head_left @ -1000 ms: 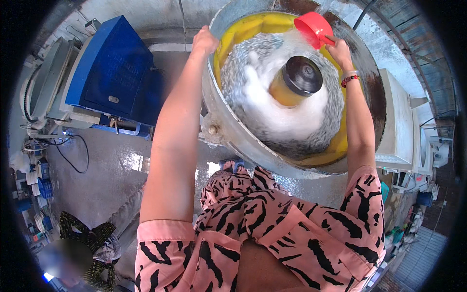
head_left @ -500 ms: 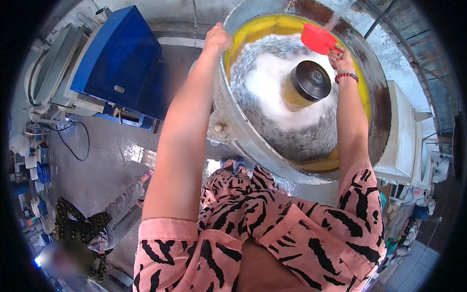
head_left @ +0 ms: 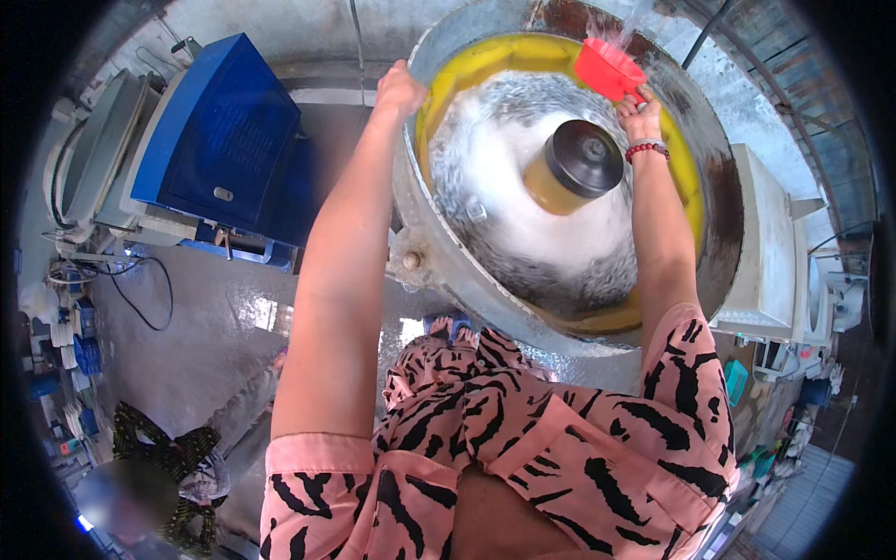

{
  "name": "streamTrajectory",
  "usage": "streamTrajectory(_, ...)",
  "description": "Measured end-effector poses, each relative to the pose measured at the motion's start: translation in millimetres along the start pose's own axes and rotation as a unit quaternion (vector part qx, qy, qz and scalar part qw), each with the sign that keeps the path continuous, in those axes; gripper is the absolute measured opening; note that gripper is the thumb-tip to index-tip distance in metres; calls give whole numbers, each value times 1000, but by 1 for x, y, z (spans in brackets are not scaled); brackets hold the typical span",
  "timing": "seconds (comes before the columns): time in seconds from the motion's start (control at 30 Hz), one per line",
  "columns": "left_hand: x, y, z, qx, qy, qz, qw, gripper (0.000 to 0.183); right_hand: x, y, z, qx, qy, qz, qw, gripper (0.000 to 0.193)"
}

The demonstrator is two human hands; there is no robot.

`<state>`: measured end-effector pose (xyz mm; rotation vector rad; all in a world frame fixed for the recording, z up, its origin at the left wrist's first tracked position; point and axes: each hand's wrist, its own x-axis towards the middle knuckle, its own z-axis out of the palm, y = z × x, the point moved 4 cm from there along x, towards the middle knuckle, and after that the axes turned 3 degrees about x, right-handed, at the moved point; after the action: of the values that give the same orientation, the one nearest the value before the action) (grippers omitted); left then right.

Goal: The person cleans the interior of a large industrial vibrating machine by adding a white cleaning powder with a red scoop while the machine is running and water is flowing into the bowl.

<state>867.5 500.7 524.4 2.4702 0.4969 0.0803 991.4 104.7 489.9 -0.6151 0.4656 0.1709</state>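
Observation:
My right hand [head_left: 640, 117] is closed on the handle of a red plastic dipper [head_left: 608, 70], held over the far side of a large round metal tub [head_left: 464, 264]. Water [head_left: 627, 28] falls onto the dipper from above and splashes. My left hand [head_left: 401, 91] is wrapped over the tub's left rim. Inside its yellow lining [head_left: 499, 49], small grey pieces [head_left: 583, 280] and white foam [head_left: 485, 149] are blurred by motion. They surround a central post with a black cap [head_left: 586, 157]. What the dipper contains is hidden.
A blue machine cabinet [head_left: 219, 131] stands left, beside another round tub [head_left: 98, 149]. A black cable [head_left: 168, 294] lies on the wet floor [head_left: 210, 327]. At lower left is another person [head_left: 201, 471]. A pale metal housing [head_left: 761, 252] adjoins the tub's right side.
The view has shifted slightly, moving the tub a little left in the picture. Water now splashes up at the dipper. Both hands keep their grips, and the tub's contents have swirled.

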Motion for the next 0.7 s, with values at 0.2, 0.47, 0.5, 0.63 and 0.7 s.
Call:
streamTrajectory(0.2,7,-3,4,25,-2,24,999,42,-8,-5,-18,24,-66,-20,997,23)
streamTrajectory(0.47,18,-11,9,15,21,40,999,62,-48,-46,-54,-6,-87,-68,994,17)
streamTrajectory(0.5,21,-11,11,13,12,49,999,62,-59,-57,-61,-71,-53,-129,988,15)
streamTrajectory(0.63,38,-24,15,29,14,72,997,51,-104,-103,-80,-410,41,-233,881,15)
streamTrajectory(0.7,46,-24,22,13,14,84,996,44,-131,-122,-86,-610,76,-284,736,25)
